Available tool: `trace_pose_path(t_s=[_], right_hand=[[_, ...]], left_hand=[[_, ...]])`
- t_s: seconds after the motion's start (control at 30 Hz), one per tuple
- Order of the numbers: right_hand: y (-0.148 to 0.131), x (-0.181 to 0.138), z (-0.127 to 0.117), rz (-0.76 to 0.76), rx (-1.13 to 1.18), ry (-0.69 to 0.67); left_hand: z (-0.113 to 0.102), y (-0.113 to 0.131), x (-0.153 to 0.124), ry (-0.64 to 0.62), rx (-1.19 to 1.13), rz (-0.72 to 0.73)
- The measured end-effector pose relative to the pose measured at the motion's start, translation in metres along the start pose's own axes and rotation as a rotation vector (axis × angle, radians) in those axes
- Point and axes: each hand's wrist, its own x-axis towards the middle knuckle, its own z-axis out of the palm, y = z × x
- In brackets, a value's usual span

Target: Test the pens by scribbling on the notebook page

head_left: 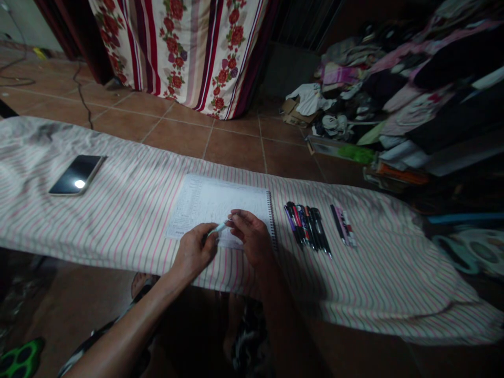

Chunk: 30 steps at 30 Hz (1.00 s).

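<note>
My left hand (195, 251) and my right hand (252, 236) meet over the near edge of a spiral notebook (220, 202) lying open on a striped cloth-covered board (118, 220). Both hands pinch a light blue pen (218, 228), the left on its lower part and the right at its upper end. The notebook page carries printed rows of small text. A row of several pens (307, 226) lies just right of the notebook's spiral, and two more pens (343, 224) lie a little further right.
A dark phone (77, 175) with a light reflection lies on the cloth at the left. Beyond the board are a tiled floor (236, 142), a flowered striped cloth (185, 47) hanging, and a pile of clothes (394, 89) at the right.
</note>
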Motion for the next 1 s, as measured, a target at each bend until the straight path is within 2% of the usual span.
trace_pose_path(t_s=[1.0], right_hand=[[0.0053,-0.0014,0.0054,-0.065,-0.129,-0.043]], left_hand=[[0.0029,-0.0022,0.0003,0.034,-0.024,-0.054]])
